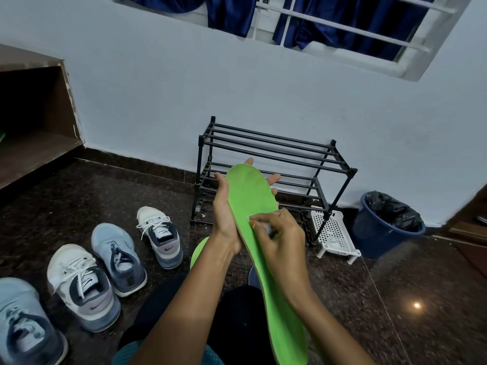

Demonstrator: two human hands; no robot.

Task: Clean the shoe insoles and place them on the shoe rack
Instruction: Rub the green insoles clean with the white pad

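A long bright green insole [253,196] is held up in front of me, toe end pointing away. My left hand [224,214] supports it from below, thumb along its left edge and fingertips showing past its right side. My right hand [276,235] pinches a small white cloth or wipe [266,225] and presses it on the insole's middle. A second green insole [197,252] lies on the floor, mostly hidden behind my left forearm. The black two-tier shoe rack [274,151] stands against the wall just beyond, with nothing on its bars.
Several sneakers stand on the dark floor at left, among them a white pair [160,233] and a light blue shoe [116,256]. A white perforated stand [334,233] and a blue bin with a black liner [387,222] sit right of the rack. A wooden shelf [34,143] is far left.
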